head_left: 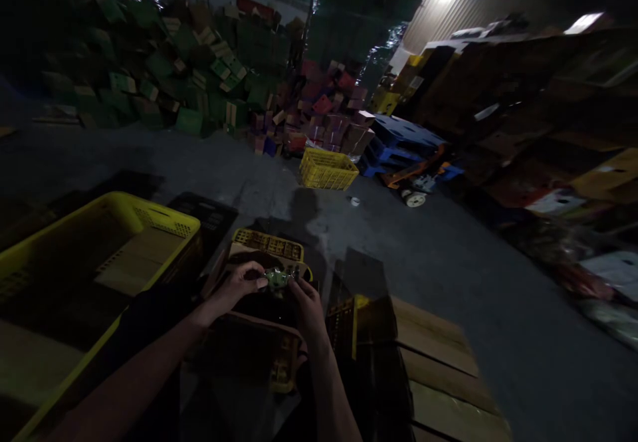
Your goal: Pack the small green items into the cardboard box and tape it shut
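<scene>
Both my hands meet low in the middle of the dim view, over a yellow crate lined with cardboard. My left hand and my right hand both pinch a small pale green thing held between their fingertips. It is too small and dark to name. The crate's inside is in shadow and its contents do not show.
A big yellow crate lined with cardboard sits at my left. Flat cardboard sheets lie at lower right. Farther off stand another yellow crate, blue pallets, a pallet jack and heaps of green and red boxes.
</scene>
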{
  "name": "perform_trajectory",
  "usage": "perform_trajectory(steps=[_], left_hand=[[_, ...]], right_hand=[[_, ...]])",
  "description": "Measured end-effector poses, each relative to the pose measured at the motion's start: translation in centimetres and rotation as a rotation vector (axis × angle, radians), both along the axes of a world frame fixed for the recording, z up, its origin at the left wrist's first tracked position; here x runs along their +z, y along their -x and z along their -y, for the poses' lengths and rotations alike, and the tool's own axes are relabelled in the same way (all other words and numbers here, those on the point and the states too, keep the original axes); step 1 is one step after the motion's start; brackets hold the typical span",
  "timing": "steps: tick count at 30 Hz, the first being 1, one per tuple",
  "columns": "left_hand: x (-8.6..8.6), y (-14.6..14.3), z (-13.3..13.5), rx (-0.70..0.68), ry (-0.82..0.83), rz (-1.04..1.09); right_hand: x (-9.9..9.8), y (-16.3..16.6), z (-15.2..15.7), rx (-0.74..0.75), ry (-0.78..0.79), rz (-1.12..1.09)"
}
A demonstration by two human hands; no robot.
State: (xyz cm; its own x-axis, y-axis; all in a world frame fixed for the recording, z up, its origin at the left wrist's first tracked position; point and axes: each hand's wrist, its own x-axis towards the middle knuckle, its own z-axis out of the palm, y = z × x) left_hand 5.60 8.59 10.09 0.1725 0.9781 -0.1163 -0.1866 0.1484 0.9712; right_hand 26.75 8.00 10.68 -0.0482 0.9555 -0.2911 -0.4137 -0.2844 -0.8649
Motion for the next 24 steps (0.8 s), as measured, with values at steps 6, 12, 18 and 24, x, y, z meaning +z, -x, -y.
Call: perform_trajectory(steps=[6, 12, 18, 24], left_hand=[[-0.6, -0.1, 0.8, -0.244, 0.165, 0.330], [-1.8, -0.2, 0.2, -0.134, 0.271, 0.369], [-1.5, -0.3, -0.1, -0.008, 0.190, 0.287], [-0.8, 0.3, -0.1, -0.046, 0.072, 0.052]], right_hand=[[0.0, -0.1, 0.0, -0.022, -0.036, 0.005], [-0.2, 0.0, -0.1, 0.024, -0.055, 0.006], [0.2, -0.2, -0.1, -0.038, -0.028, 0.016], [0.1, -0.5, -0.3, -0.091, 0.099, 0.027]])
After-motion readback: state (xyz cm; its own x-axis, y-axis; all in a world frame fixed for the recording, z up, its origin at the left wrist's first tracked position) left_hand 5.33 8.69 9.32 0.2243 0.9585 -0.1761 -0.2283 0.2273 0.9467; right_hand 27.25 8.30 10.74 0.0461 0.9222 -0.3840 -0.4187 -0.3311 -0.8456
